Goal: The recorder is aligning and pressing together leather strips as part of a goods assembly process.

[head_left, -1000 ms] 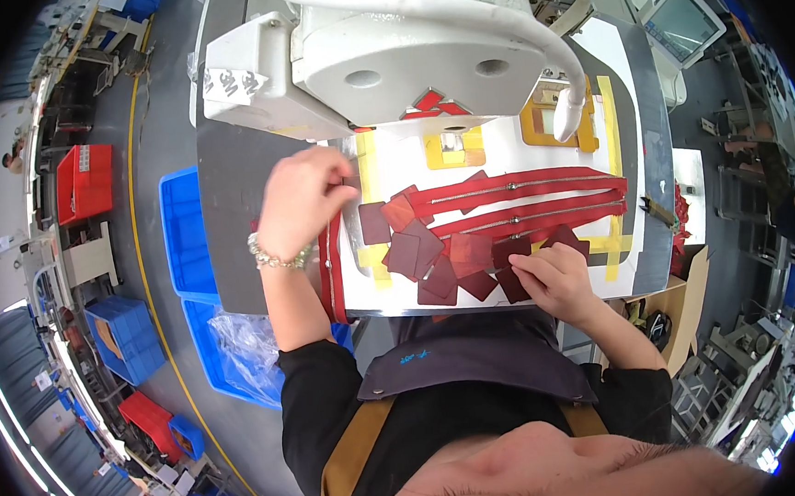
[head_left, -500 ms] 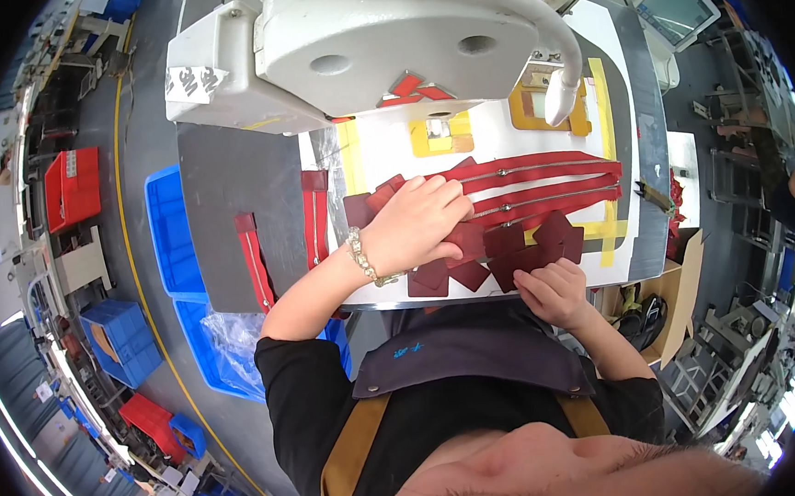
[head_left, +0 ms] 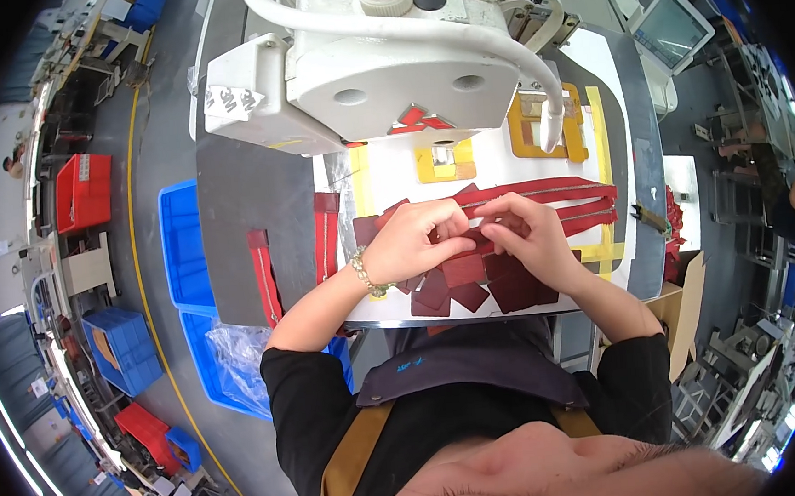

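Both my hands meet over a white sheet on the machine table. My left hand (head_left: 420, 239), with a beaded bracelet at the wrist, has thumb and fingers curled together at the left end of a red zipper (head_left: 589, 216). Close beside it, my right hand (head_left: 533, 238) pinches thumb to fingers at the same spot; the small thing between its fingertips is mostly hidden. Long red zippers run out to the right from under my hands. Several dark red square patches (head_left: 431, 295) lie loosely overlapping between my hands and the table's near edge.
A white sewing machine head (head_left: 404, 77) overhangs the far side. Yellow-framed templates (head_left: 546, 127) lie beyond my hands. Two short red zippers (head_left: 326, 239) rest to the left. Blue bins (head_left: 183, 254) stand left of the table; a cardboard box (head_left: 687, 306) is at the right.
My right hand has moved up and left from the patches near the edge to meet my left hand. My left hand has turned from pressing flat to a pinch.
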Tool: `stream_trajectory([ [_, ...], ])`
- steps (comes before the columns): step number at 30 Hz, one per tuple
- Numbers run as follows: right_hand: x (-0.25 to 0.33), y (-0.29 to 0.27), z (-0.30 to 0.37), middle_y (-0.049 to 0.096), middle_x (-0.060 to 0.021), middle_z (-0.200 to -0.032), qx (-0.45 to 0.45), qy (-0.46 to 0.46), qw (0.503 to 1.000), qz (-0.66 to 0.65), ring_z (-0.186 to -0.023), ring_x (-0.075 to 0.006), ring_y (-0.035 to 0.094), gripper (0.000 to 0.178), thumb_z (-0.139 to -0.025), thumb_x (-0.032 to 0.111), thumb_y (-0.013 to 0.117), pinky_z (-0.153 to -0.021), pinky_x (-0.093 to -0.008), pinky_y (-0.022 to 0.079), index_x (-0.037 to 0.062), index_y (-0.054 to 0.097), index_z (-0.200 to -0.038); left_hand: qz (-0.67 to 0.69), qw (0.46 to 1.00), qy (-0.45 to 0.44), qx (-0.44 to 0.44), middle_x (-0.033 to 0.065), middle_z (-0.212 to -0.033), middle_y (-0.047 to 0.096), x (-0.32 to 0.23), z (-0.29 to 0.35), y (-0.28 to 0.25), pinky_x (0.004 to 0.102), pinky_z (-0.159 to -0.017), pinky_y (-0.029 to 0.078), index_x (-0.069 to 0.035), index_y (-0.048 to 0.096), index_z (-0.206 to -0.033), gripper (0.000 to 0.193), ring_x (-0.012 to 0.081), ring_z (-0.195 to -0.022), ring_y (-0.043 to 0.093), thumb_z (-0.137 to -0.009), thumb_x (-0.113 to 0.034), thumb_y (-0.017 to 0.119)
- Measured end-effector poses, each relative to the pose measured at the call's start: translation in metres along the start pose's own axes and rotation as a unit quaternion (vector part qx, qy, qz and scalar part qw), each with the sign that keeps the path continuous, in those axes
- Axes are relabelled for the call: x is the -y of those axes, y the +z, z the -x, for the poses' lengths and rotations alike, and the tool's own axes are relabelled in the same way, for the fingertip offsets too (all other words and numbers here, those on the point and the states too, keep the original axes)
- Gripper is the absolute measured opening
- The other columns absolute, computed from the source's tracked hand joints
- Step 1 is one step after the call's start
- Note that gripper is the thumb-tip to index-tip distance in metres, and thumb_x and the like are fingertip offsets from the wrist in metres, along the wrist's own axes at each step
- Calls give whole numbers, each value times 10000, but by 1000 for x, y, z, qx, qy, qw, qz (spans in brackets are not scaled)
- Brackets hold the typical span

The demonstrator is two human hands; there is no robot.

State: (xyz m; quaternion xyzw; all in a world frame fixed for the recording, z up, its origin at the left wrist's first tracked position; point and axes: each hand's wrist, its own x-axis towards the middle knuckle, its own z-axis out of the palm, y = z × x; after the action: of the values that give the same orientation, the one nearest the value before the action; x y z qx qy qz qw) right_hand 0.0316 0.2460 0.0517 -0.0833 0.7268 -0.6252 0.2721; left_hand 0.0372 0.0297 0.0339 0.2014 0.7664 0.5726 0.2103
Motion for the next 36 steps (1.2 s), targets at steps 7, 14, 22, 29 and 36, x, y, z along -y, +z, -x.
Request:
stream_trajectory([
  [7, -10, -7, -39, 635, -25, -724, 76, 6, 988, -131, -611, -73, 609, 119, -896, 104, 648, -516, -188, 448, -9, 626, -924, 66, 984, 0, -167, 2, -717, 587, 3, 3, -5, 224, -563, 444, -65, 601, -911, 163, 72, -601, 550, -800, 0, 701],
  [14, -23, -9, -57, 607, -19, -656, 124, 31, 970, -208, -530, -47, 540, 146, -874, 130, 687, -478, -179, 408, 40, 596, -803, -194, 938, 244, -151, 62, -831, 596, 20, -1, -15, 345, -658, 499, -94, 642, -987, 267, 232, -726, 600, -730, -49, 700],
  [22, -24, 7, -52, 612, -30, -698, 53, -74, 982, -166, -577, -57, 568, 117, -898, 87, 650, -516, -187, 446, 5, 611, -825, 52, 959, 110, -255, 46, -866, 600, 17, -2, -3, 226, -535, 474, -33, 689, -833, 119, 84, -621, 595, -740, -8, 758],
  [29, -26, 14, -53, 673, -92, -855, 74, -78, 970, -217, -777, -108, 660, 137, -887, 31, 645, -659, -222, 522, -28, 581, -993, 175, 944, 79, -267, 58, -874, 594, 27, -3, -6, 184, -514, 494, 25, 616, -751, 115, 52, -603, 602, -794, 16, 722],
  [36, -33, 12, -56, 669, -82, -859, 89, -64, 972, -206, -794, -109, 656, 139, -876, 36, 662, -678, -227, 526, -13, 564, -962, 189, 945, 86, -253, 60, -882, 596, 29, -2, -5, 188, -523, 501, 24, 584, -742, 136, 61, -659, 612, -802, 41, 705],
])
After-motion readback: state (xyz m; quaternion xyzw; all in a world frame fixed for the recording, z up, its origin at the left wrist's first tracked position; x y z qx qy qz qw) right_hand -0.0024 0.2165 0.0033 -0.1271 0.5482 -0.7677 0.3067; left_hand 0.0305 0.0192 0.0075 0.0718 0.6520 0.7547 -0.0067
